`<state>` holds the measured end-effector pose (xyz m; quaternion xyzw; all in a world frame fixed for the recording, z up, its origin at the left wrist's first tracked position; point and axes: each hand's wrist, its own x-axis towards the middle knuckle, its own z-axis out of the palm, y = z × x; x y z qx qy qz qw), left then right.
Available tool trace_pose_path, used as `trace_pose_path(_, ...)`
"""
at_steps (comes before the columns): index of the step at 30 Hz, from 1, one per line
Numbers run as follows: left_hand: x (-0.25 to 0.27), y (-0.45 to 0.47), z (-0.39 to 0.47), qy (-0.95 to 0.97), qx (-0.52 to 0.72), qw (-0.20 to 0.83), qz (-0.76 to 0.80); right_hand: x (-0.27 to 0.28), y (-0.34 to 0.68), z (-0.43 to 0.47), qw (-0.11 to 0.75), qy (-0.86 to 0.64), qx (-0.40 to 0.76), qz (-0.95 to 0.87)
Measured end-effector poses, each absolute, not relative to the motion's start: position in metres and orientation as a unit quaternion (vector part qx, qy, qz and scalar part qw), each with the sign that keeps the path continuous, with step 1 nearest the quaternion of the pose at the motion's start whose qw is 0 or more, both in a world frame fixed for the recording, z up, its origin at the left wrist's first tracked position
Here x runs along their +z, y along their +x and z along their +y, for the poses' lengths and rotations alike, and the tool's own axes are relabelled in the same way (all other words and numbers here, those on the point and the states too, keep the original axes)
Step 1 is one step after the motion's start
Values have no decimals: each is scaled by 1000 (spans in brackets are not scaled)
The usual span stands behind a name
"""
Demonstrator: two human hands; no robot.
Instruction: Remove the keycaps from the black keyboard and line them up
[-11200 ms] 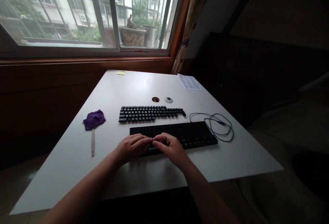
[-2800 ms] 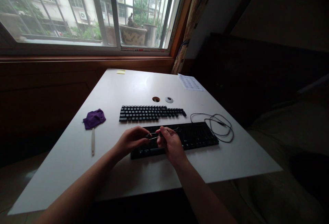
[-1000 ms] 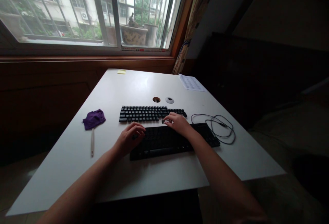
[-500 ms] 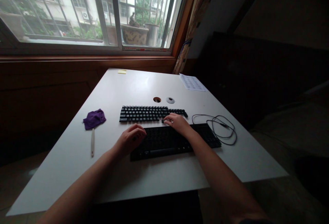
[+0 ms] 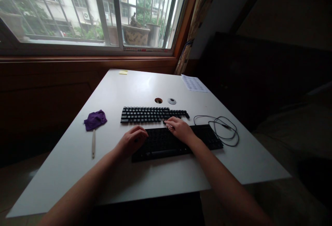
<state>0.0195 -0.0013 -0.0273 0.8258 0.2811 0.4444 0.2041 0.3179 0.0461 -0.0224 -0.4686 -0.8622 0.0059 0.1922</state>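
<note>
A black keyboard (image 5: 160,153) lies slightly askew on the white table. Behind it, loose black keycaps (image 5: 142,114) stand in rows in the layout of a keyboard. My left hand (image 5: 133,138) rests at the keyboard's left end, its fingers curled over the far left corner. Over the keyboard's far edge, my right hand (image 5: 178,128) has its fingers pinched together, fingertips beside the front row of keycaps. Something thin and shiny shows beneath those fingers, too small to name. The right hand and forearm hide part of the keyboard.
Left of the keycaps lies a purple cloth (image 5: 95,119) on a pale handle (image 5: 93,144). A coiled black cable (image 5: 234,131) lies to the right. Farther back are a round table hole (image 5: 158,100), a grey ring cover (image 5: 172,101), printed paper (image 5: 194,83) and yellow notes (image 5: 123,72).
My right hand has drawn back slightly toward me, from the front row of keycaps to over the keyboard's far edge. My left hand has hardly moved.
</note>
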Motion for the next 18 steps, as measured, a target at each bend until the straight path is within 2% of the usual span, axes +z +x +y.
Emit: trace_pose_path(18,-26,20,-1,835,426,213,276,-20,308,54,171,-483,16,-858)
